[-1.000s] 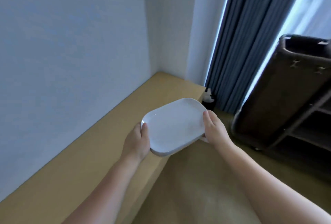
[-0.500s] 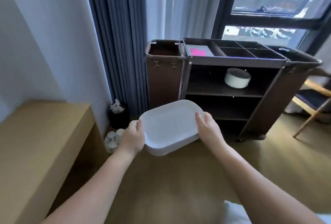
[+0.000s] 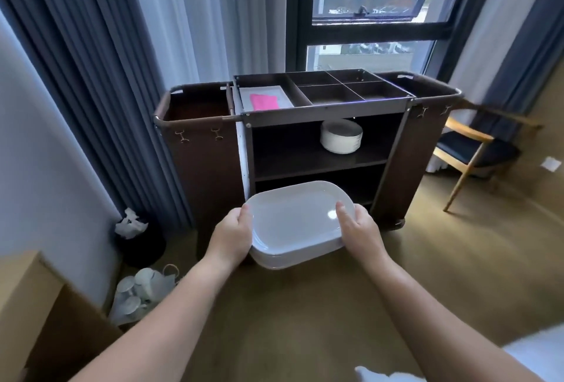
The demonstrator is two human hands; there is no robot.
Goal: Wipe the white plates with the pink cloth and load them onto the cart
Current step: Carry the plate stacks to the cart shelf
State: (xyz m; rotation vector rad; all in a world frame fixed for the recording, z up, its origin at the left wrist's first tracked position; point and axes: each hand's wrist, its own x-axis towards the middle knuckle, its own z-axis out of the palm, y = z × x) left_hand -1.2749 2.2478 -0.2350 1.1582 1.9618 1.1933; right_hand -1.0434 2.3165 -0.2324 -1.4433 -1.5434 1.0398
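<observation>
Both hands gripped a small stack of white oblong plates by its short ends. The left hand clasped the left end and the right hand the right, each with the thumb over the rim and the other fingers hidden beneath. The stack's long axis ran crosswise from one hand to the other, and its right end lay slightly farther forward. The cart stood straight ahead of the hands, its open front facing them. The lower shelf opening lay just beyond the stack's far edge, and a pile of round white plates sat on the shelf above, forward and over toward the right hand. The pink cloth lay in the cart's top tray, ahead of and above the hands and nearer the left one. The stack lay roughly parallel to the shelf fronts, so it would likely go in broadside. With both hands occupied, neither was free to take the cloth.
</observation>
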